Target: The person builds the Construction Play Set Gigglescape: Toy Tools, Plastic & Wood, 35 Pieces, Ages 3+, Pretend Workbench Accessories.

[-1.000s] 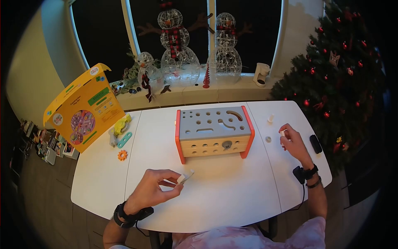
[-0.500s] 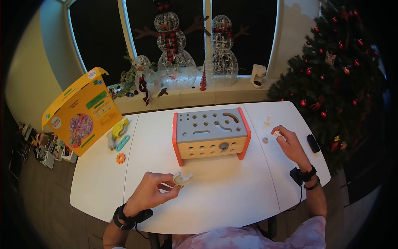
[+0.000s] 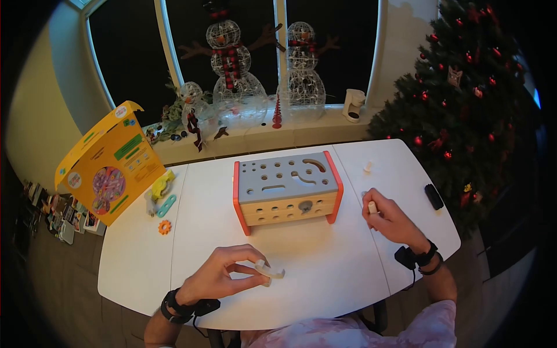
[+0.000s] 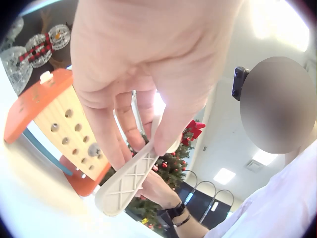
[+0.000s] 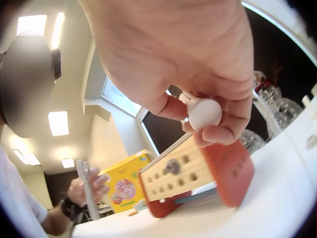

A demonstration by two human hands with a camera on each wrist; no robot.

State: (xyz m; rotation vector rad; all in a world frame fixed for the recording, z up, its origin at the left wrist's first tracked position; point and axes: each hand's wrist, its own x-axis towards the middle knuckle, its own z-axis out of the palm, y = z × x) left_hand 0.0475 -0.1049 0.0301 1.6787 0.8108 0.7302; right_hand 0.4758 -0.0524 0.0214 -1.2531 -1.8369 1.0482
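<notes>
My left hand [image 3: 226,269] pinches a light-grey curved plastic piece [image 3: 271,269] between thumb and fingers, above the table's near side. A ribbed lattice covers one face of this piece in the left wrist view. On the right, my right hand [image 3: 393,221] grips a white round-headed peg [image 5: 205,114] with curled fingers. Between the hands and farther back stands a wooden toy workbench [image 3: 278,213] with a grey holed top and red-orange ends. A grey screw head [image 3: 305,206] sits in its front panel.
A second white peg [image 3: 368,167] stands on the table behind my right hand. To the right lies a black object [image 3: 433,196]. At left are a yellow box [image 3: 87,152], an orange gear [image 3: 165,227], a teal strip [image 3: 166,205] and a yellow-green piece [image 3: 163,184].
My right hand has moved left and nearer, turning the peg in its fingers. The left hand has shifted slightly right and turned the curved piece. The head view has tilted a little.
</notes>
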